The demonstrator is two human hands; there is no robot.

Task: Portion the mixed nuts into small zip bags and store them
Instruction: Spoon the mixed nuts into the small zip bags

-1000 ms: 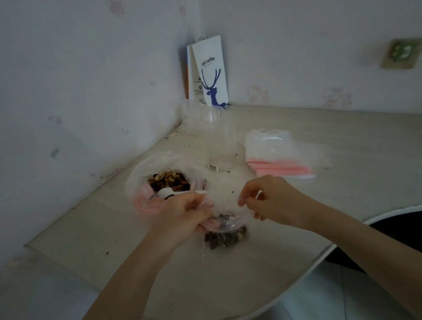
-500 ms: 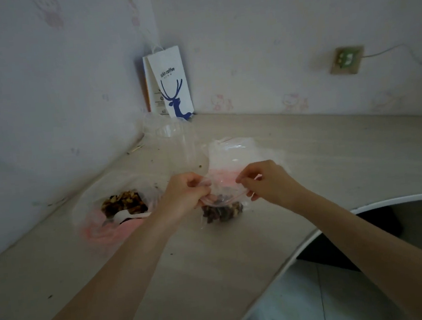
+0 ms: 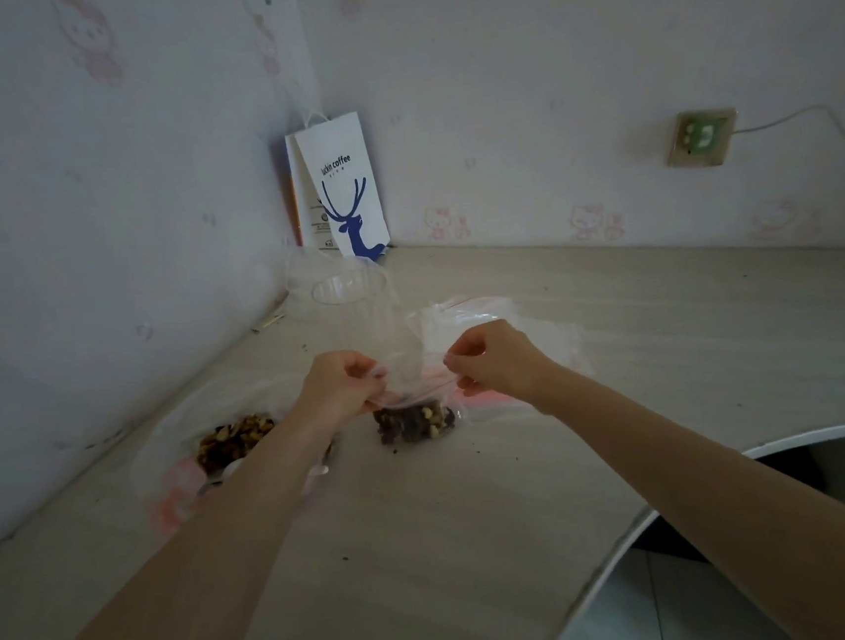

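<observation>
Pinching one zip bag [image 3: 414, 418] (part-filled) are left hand [image 3: 344, 385], right hand [image 3: 498, 364].

paper bag [image 3: 340, 188]: upright in wall corner | wall socket [image 3: 702, 137]: cable [image 3: 778, 120] leading right | desk [image 3: 669, 327]: pale wood

Both forearms are reaching in from the near edge of the worktop [image 3: 696, 345], and the left hand [image 3: 344, 384] and right hand [image 3: 491, 359] are pinching the small zip bag [image 3: 412, 421] at mid-worktop, blocking the middle lane. Along the left wall edge, the large open bag of nuts [image 3: 235, 436] is lying partly under the left forearm, closing that side. Behind the hands, a clear plastic cup [image 3: 349, 288] and a paper bag [image 3: 346, 193] are standing in the back corner, and a stack of zip bags [image 3: 509, 327] is lying just beyond the right hand. Bare surface is stretching along the back edge to the right, and between the forearms toward the near edge, leaving passage there.
</observation>
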